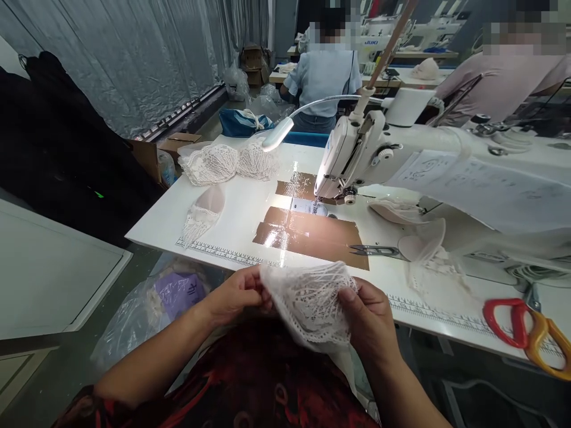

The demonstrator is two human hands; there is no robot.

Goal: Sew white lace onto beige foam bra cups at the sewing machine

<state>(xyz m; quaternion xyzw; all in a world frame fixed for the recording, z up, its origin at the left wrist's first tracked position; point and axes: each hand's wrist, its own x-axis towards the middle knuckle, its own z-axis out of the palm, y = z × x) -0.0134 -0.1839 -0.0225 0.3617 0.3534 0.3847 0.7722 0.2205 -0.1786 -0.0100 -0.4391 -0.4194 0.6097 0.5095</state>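
Note:
Between my two hands, in front of the table's near edge, is a white lace bra cup (312, 303). My left hand (243, 294) pinches its left edge, the fingertips partly hidden behind the fabric. On the right edge my right hand (368, 309) grips the lace, thumb on top. Beyond the cup stands a white sewing machine (352, 157), its lamp lighting the needle plate (307, 206). Brown tape (312, 235) covers the table in front of the needle. Thread snips (375, 250) lie on the tape's right end.
Lace cups (214, 164) lie at the table's back left, with a single cup (205, 211) nearer. More cup pieces (428, 249) rest under the machine arm. Red and orange scissors (526, 330) overhang the right front edge. A plastic bag (147, 315) sits below left. Two people work ahead.

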